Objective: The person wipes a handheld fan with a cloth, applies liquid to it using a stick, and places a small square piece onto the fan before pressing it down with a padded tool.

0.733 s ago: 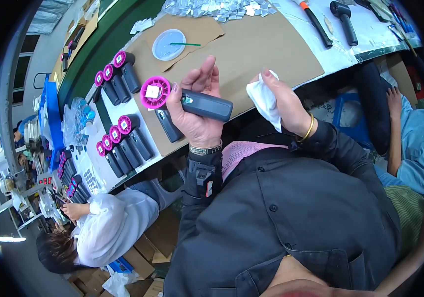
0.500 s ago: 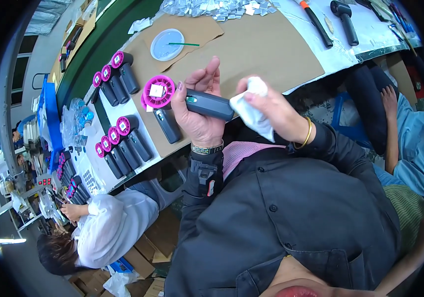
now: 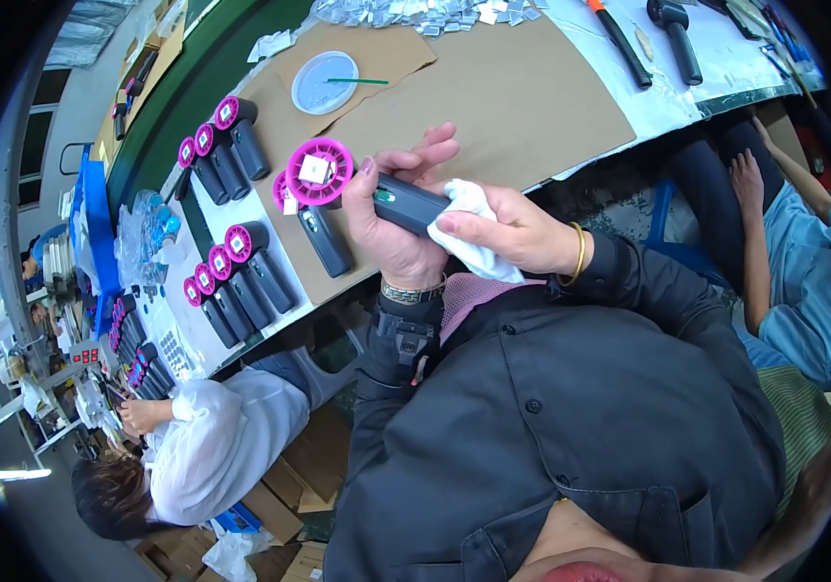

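Rows of dark devices with magenta heads (image 3: 231, 291) are laid on the table (image 3: 493, 87) at the left. A device (image 3: 376, 194) with a magenta round head is gripped in the left hand (image 3: 391, 218), held above the table edge. A white cloth (image 3: 473, 228) is pinched in the right hand (image 3: 517, 233) and pressed against the device's dark handle.

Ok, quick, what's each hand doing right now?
Left hand: closed around the dark grey handheld device with magenta round head.
Right hand: pinching a white cloth against it.
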### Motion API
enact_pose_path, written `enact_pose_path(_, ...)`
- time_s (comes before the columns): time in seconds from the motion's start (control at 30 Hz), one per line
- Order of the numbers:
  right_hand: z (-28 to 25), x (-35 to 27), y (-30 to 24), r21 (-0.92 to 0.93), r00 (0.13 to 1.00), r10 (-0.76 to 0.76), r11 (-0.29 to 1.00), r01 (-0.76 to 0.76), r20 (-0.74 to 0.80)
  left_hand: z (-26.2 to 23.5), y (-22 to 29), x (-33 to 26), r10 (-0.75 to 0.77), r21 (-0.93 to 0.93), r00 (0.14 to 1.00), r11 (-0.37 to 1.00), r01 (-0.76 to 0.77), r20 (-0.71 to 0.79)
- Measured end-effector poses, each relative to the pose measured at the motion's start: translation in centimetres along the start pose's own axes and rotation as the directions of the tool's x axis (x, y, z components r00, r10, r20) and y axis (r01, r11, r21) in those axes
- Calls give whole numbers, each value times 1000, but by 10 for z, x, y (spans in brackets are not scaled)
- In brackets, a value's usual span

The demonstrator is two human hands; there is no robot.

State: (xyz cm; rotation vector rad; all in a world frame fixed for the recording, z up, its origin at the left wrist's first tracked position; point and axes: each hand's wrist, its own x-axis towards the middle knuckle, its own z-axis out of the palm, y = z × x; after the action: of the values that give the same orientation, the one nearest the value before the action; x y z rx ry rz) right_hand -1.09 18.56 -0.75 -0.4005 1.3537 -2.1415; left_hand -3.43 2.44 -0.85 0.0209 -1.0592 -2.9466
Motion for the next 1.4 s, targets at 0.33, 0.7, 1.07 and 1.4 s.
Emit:
enact_pose_path(0.33, 11, 4, 6, -410, 912, -339, 884, 225, -231, 17, -15, -7, 0, 118, 1000, 993, 1, -6)
enact_pose_path(0.7, -4, -13, 1, -682, 850, -491, 690, 242, -194, 5, -11, -15, -115, 65, 988, 990, 122, -107)
enact_pose_path(1.07, -22, 12, -22, -856, 575, -803, 177, 485, 159, 17, -13, -24, -363, 134, 931, 921, 366, -48)
enact_pose_path(1.4, -6, -9, -7, -812, 668, -700, 220, 540, 254, 26, -14, -13, -296, 71, 924, 944, 321, -243)
